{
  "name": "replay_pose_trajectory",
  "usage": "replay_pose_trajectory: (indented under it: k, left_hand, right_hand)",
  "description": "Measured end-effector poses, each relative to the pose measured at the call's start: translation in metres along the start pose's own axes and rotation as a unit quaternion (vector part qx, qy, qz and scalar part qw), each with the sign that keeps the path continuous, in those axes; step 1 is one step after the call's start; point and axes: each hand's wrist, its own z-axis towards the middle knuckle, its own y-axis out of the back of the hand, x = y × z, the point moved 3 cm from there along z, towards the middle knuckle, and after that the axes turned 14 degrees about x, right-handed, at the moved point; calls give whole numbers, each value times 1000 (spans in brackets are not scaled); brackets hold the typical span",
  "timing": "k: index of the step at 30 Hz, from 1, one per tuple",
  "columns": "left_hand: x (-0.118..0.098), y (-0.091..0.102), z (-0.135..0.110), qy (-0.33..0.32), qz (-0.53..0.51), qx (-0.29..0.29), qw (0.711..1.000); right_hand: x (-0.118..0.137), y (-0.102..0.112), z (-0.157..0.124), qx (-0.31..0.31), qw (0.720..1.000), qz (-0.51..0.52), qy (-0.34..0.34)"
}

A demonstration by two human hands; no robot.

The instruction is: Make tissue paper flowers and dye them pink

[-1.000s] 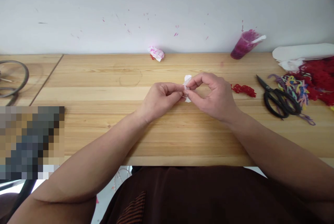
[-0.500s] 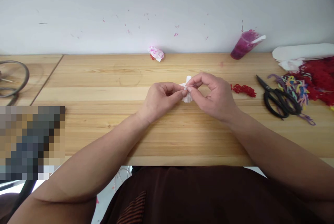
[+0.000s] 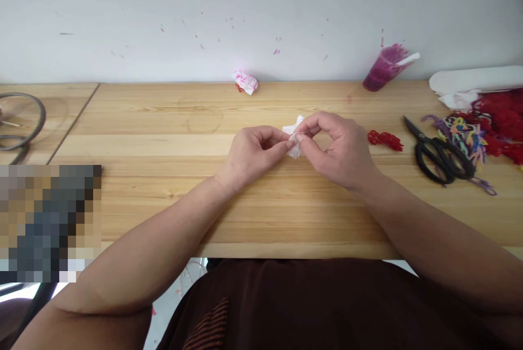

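Note:
A small crumpled piece of white tissue (image 3: 295, 131) is held just above the wooden table (image 3: 171, 214) at its middle. My left hand (image 3: 253, 153) pinches its left side with closed fingers. My right hand (image 3: 337, 148) pinches its right side, thumb and forefinger pressed together on it. Most of the tissue is hidden between the fingertips. A small clump of red yarn (image 3: 384, 140) lies just right of my right hand.
Black scissors (image 3: 436, 154) lie to the right beside a pile of coloured and red yarn (image 3: 486, 127). A tilted pink-stained plastic cup (image 3: 384, 69) and a pink-stained tissue wad (image 3: 245, 81) sit by the wall. White paper (image 3: 474, 82) lies far right. Metal rings (image 3: 18, 121) are at left.
Both hands stay together at the table's middle. The fingers have worked the white tissue, which now looks more crumpled and sits slightly to the right.

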Motion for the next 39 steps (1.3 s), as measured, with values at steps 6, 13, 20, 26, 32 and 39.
replay_pose_trajectory:
  k: [6, 13, 20, 26, 32, 39]
  left_hand:
    - [2, -1, 0, 12, -29, 30, 999]
    - [7, -4, 1, 47, -212, 41, 975]
    - [5, -4, 0, 48, -215, 33, 975]
    - [4, -3, 0, 28, -137, 31, 990]
    - [5, -2, 0, 19, -152, 34, 988]
    - [5, -3, -1, 29, -150, 29, 988]
  right_hand:
    - [-4, -2, 0, -8, 1000, 8, -8]
    - [-4, -1, -1, -17, 999, 34, 18]
    - [0, -1, 1, -7, 1000, 15, 23]
    - [-1, -3, -1, -4, 999, 33, 2]
    - [-4, -4, -1, -6, 999, 40, -4]
    - [-2, -4, -1, -1, 998, 57, 4]
